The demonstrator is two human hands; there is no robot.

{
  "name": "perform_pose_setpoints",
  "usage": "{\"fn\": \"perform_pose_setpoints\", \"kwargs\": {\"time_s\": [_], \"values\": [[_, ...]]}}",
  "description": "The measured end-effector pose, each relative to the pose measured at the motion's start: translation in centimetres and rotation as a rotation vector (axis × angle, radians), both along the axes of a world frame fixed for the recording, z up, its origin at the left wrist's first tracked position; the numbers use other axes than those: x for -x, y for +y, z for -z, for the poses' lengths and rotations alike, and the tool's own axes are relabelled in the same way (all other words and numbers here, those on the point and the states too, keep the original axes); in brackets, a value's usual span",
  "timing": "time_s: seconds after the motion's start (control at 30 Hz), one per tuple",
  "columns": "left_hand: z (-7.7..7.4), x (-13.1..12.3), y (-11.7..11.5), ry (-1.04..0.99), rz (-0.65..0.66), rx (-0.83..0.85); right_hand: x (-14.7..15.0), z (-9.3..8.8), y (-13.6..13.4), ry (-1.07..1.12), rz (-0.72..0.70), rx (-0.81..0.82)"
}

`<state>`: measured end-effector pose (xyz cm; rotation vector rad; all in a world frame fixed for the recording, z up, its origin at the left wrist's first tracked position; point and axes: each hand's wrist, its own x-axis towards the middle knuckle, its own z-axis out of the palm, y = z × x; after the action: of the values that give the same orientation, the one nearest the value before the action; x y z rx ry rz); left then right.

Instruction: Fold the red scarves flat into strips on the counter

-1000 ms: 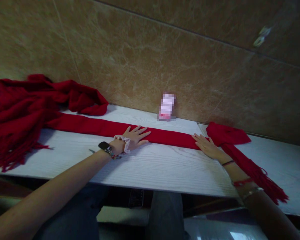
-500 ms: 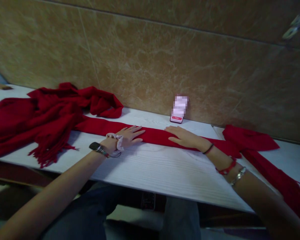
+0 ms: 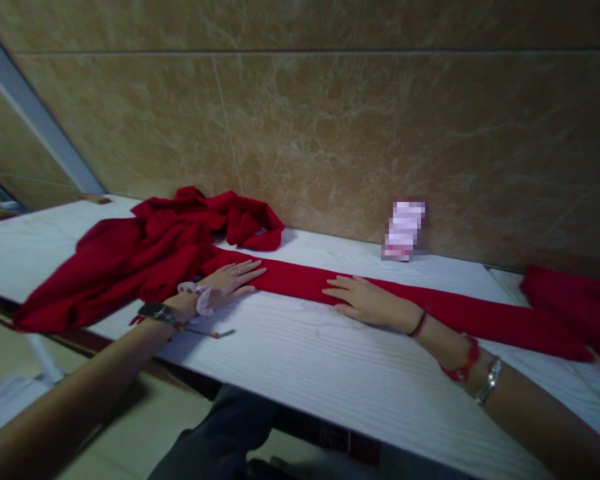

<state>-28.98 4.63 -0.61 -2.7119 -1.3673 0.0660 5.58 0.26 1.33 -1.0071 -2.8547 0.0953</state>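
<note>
A long red scarf [image 3: 300, 281] lies as a flat, narrow folded strip along the white table. My left hand [image 3: 230, 280] rests palm down on the strip, fingers spread, beside the bunched red cloth [image 3: 140, 253] at the left. Farther right, my right hand [image 3: 365, 300] also lies flat across the strip's near edge with its fingers apart. Neither hand grips the fabric. The strip runs on past my right forearm to the right. Whether it is joined to the bunched cloth, I cannot tell.
A phone [image 3: 404, 230] with a blurred screen leans against the tiled wall [image 3: 330, 133] behind the table [image 3: 320, 360]. More red cloth [image 3: 575, 293] lies at the far right. A small brown piece [image 3: 95, 198] sits at the back left.
The view has turned to the left. Both hands have slid left along the strip, the left one reaching the bunched cloth. Both stay flat.
</note>
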Motion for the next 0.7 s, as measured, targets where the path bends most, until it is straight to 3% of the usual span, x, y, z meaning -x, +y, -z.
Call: {"fn": "perform_pose_setpoints", "kwargs": {"time_s": [0.1, 0.23, 0.37, 0.5, 0.63, 0.7], "values": [[0.0, 0.3, -0.2, -0.006, 0.010, -0.009, 2.1, -0.3, 0.3, 0.077, -0.029, -0.069], [-0.2, 0.1, -0.7, 0.036, -0.080, 0.009, 3.9, 1.1, 0.2, 0.090, -0.065, -0.045], [0.3, 1.2, -0.7, 0.045, -0.207, 0.036, 3.4, 2.0, 0.1, 0.044, -0.117, 0.058], [0.7, 1.9, -0.5, 0.032, -0.227, 0.003, 2.8, 1.6, 0.0, 0.035, -0.134, 0.113], [-0.6, 1.7, -1.0, 0.077, -0.196, -0.054, 3.0, 1.6, 0.0, 0.043, -0.108, 0.109], [-2.0, 2.0, -1.5, 0.052, -0.272, -0.186, 3.1, 1.8, 0.0, 0.057, -0.103, 0.100]]}}
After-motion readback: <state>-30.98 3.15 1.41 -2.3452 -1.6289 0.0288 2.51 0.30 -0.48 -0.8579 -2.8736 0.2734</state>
